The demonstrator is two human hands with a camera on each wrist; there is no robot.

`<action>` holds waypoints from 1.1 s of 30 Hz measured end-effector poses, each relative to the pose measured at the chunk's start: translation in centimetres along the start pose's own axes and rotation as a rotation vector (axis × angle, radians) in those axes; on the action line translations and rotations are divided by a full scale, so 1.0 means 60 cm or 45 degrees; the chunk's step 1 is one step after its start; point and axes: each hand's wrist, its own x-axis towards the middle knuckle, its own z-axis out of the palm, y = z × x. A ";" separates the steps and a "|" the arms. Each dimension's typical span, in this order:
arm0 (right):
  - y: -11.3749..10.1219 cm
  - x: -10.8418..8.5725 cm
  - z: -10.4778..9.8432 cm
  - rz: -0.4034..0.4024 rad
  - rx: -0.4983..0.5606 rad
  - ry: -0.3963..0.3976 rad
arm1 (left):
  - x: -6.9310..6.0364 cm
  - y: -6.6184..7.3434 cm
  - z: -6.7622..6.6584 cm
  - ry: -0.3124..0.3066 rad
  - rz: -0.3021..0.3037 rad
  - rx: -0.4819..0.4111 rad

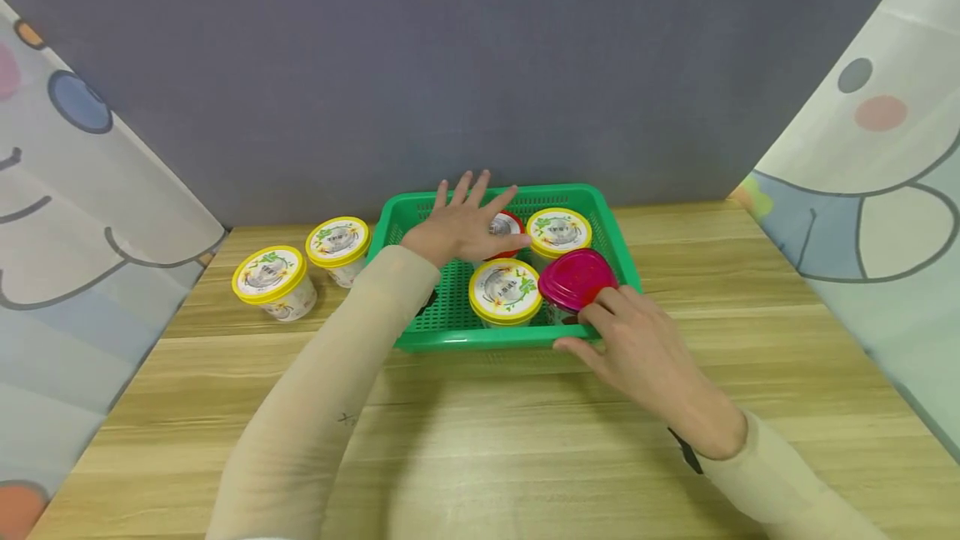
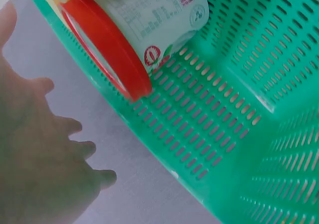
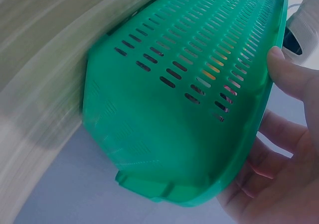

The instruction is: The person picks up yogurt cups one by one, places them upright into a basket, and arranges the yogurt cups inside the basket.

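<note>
A green perforated basket [image 1: 480, 338] stands on the table, holding several lidded tubs. My left hand [image 1: 467, 228] is over its back part with fingers spread, partly covering a tub with a red lid [image 1: 504, 225]; it holds nothing. At the front right corner my right hand [image 1: 647, 348] grips the basket rim, thumb outside and fingers over the inner side. Those fingers are beside a container with a pink lid [image 1: 576, 278], which sits tilted; whether they touch it I cannot tell. Two yellow-lidded tubs [image 1: 506, 292] are also in the basket.
Left of the basket, two more yellow-lidded tubs, a nearer one [image 1: 274, 280] and a farther one [image 1: 337, 245], stand on the wooden table [image 1: 525, 440]. A grey wall [image 1: 480, 65] rises behind, with cartoon-printed sheets at both sides.
</note>
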 end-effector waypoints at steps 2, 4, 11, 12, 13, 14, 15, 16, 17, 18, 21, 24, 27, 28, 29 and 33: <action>0.000 0.001 0.000 -0.007 0.001 0.007 | -0.007 -0.002 -0.002 -0.028 -0.019 0.011; 0.000 0.001 0.000 -0.007 0.005 0.014 | -0.014 -0.004 -0.003 -0.049 -0.025 0.021; 0.001 0.001 -0.002 0.001 0.001 0.027 | -0.031 -0.012 -0.015 -0.016 -0.018 0.022; 0.001 0.001 -0.002 0.000 0.000 0.028 | -0.034 -0.015 -0.018 -0.006 -0.020 0.018; 0.000 0.001 -0.002 0.000 0.000 0.031 | -0.038 -0.019 -0.021 0.002 -0.021 0.013; 0.000 0.001 -0.001 0.000 0.000 0.032 | -0.041 -0.023 -0.023 0.010 -0.021 0.008; 0.000 0.002 -0.001 -0.002 0.000 0.032 | -0.045 -0.029 -0.024 0.019 -0.021 0.007; -0.001 0.002 0.000 -0.003 0.000 0.031 | -0.049 -0.035 -0.025 0.031 -0.022 0.002; -0.002 0.002 0.000 -0.002 0.000 0.030 | -0.053 -0.042 -0.027 0.036 -0.026 -0.004; -0.002 0.002 0.000 -0.002 0.001 0.027 | -0.057 -0.049 -0.028 0.047 -0.027 -0.007; -0.003 0.003 0.000 -0.003 0.006 0.014 | -0.069 -0.071 -0.031 0.076 -0.028 -0.021; -0.002 0.002 0.000 0.000 0.014 -0.004 | -0.080 -0.092 -0.036 0.096 -0.037 -0.029; -0.001 0.002 0.000 -0.001 0.017 -0.017 | -0.091 -0.112 -0.042 0.109 -0.047 -0.042; 0.000 0.001 0.000 -0.002 0.015 -0.020 | -0.094 -0.120 -0.043 0.111 -0.050 -0.047; 0.000 0.001 -0.001 -0.003 0.014 -0.020 | -0.098 -0.127 -0.045 0.114 -0.053 -0.057; 0.001 0.001 0.000 -0.007 0.016 -0.004 | -0.108 -0.155 -0.048 0.117 -0.085 -0.090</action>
